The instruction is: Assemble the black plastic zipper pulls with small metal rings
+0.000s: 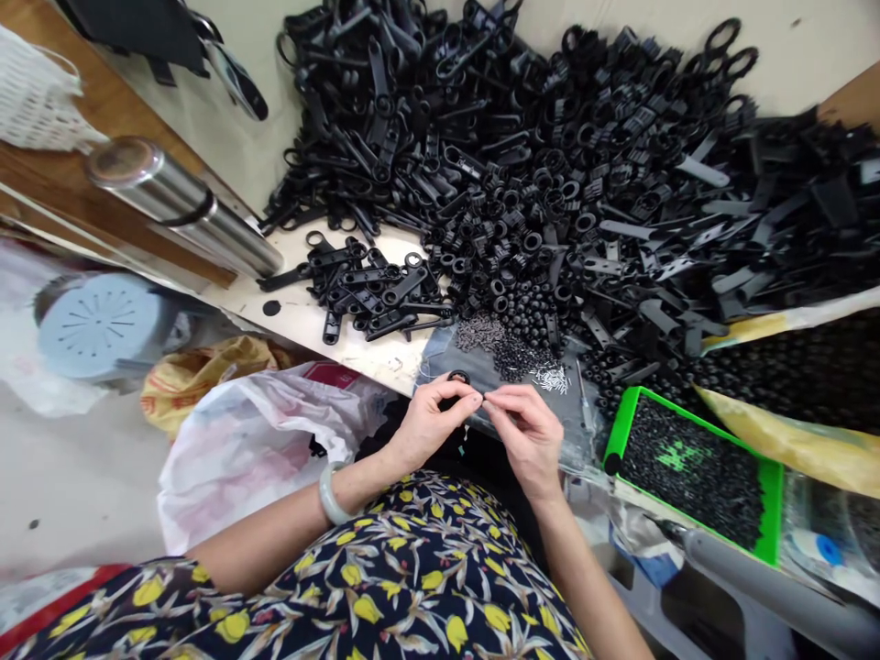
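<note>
My left hand (pixel 427 420) is closed on a small black plastic ring (pixel 458 376), whose curved edge shows above the fingers. My right hand (pixel 528 435) is pinched, its fingertips meeting those of the left; whatever lies between them is too small to make out. Just beyond the hands, a grey mat (pixel 440 353) bears small brown-grey pieces (pixel 481 332), tiny black parts (pixel 515 359) and a little heap of white pins (pixel 552 378). To the left of these lies a group of black lever-like parts with ring ends (pixel 378 286).
A large heap of black plastic parts (pixel 481 137) covers the back of the table. At right stands a green tray (pixel 774 513) of small black pieces, beside a yellow-edged bag (pixel 790 431). A steel flask (pixel 199 215) stands left; a white plastic bag (pixel 240 449) hangs below.
</note>
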### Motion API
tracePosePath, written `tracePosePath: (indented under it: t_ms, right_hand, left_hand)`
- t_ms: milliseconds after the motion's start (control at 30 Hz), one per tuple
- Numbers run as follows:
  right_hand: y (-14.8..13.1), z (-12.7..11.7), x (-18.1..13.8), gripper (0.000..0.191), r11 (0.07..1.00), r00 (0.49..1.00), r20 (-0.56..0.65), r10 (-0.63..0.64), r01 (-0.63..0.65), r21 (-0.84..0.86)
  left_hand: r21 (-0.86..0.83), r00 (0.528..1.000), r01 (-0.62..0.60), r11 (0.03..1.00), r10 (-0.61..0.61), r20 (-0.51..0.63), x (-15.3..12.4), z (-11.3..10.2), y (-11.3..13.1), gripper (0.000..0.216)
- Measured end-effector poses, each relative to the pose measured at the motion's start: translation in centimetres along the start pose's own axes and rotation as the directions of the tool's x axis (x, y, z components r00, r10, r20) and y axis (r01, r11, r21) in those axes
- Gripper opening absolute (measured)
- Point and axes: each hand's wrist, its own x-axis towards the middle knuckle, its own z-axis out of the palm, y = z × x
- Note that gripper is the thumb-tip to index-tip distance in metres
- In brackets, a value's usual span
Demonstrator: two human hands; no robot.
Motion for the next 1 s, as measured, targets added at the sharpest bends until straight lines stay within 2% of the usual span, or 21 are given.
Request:
tracePosePath:
  t_ms: [100,167,333,400,667,833,1000]
  right_hand:
    - [-0.5,-0.2,0.0,0.015,0.992,0.995,0.026,-0.095,0.097,-0.084]
    - [-0.6,-0.1,-0.2,0.016,0.991,0.995,0.020,-0.093,0.094,-0.091]
    - [-0.1,0.6,-0.9,0.015,0.993,0.993,-0.049,0.107,-0.104,0.059]
    - [0.0,0.7,-1.0,0.014,0.989,0.990,-0.059,0.129,-0.124,0.085]
    - [-0.3,-0.6,-0.2,0.012,0.999,1.000,0.018,0.006,-0.005,-0.038]
    - [-0.2,-0.9,0.1,0.016,0.987,0.992,0.090,-0.084,0.095,-0.128]
    - [-0.1,-0.3,-0.2,0.017,0.972,0.990,0.054,-0.130,0.138,-0.190]
  left_hand:
    - [-0.100,0.999,0.041,0.994,-0.044,-0.025,0.0,0.4,-0.3,0.020]
    - [-0.197,0.995,0.089,0.976,-0.096,-0.024,0.1,0.7,-0.2,0.019]
    - [-0.364,0.978,0.203,0.909,-0.209,0.024,0.3,1.6,0.7,0.021]
    - [-0.390,0.973,0.225,0.893,-0.228,0.038,0.4,1.7,0.9,0.021]
    - [-0.336,0.968,0.249,0.908,-0.222,0.119,0.3,1.1,1.3,0.020]
    - [-0.365,0.956,0.293,0.884,-0.275,0.103,0.2,1.2,1.5,0.021]
    - [-0.429,0.944,0.324,0.843,-0.316,0.092,0.1,1.6,1.7,0.021]
